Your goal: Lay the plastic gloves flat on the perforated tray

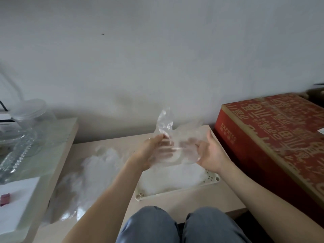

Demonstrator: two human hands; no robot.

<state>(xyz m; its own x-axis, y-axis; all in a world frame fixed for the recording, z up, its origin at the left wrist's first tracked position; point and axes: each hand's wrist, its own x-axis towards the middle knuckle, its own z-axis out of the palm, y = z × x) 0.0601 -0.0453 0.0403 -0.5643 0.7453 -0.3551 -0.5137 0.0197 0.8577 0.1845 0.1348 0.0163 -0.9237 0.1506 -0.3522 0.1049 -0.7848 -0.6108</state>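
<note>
**Centre of frame.** A clear plastic glove [172, 137] is held up above the far part of the tray [213, 178]. It is grasped at its left side by the left hand [154, 149], whose fingers are seen blurred through the film. At its right side it is grasped by the right hand [210, 152], whose palm is turned upward with the fingers curled on the glove's edge. The glove is crumpled, and one part of it stands upward towards the wall.

**Lower centre.** The tray is placed on the pale table [177, 201]. Its round holes are visible at the right and near-left corners. A whitish layer of gloves [177, 178] is spread over most of the tray.

**Left of the tray.** A loose heap of gloves [91, 172] is seen on the table, partly crossed by the left forearm.

**Right of frame.** A red printed box [273, 137] is set beside the table.

**Left of frame.** A glass-topped surface is shown, bearing a glass dish [19, 148] and a clear lidded jar [30, 109].

**Bottom edge.** Knees in blue jeans [154, 225] are seen.
</note>
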